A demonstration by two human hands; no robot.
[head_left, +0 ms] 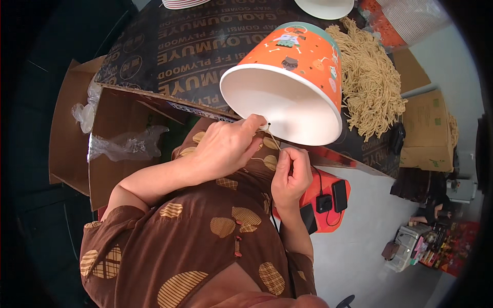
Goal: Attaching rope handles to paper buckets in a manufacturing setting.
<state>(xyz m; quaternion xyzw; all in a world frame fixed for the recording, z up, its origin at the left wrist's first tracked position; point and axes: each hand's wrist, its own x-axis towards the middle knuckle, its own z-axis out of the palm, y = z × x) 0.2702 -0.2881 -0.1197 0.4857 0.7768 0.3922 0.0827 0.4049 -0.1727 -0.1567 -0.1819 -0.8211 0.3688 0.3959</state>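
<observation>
An orange paper bucket (303,59) with Halloween-style pictures, a teal band and a white inside lies tilted on the table, its mouth toward me. The fingers of my left hand (221,146) are closed at the near rim, beside a small dark hole. From that spot a thin beige cord (275,139) runs to my right hand (292,177), whose thumb and forefinger pinch it just below the bucket. My left fingertips partly hide where cord and rim meet. A heap of similar beige cords (367,79) lies right of the bucket.
Black printed plywood (190,56) forms the tabletop. Open cardboard boxes (74,118) with clear plastic stand at left. A red stool (328,218) holds black devices and cables at right. White-rimmed containers (326,6) sit at the far edge. Another person (436,210) is at far right.
</observation>
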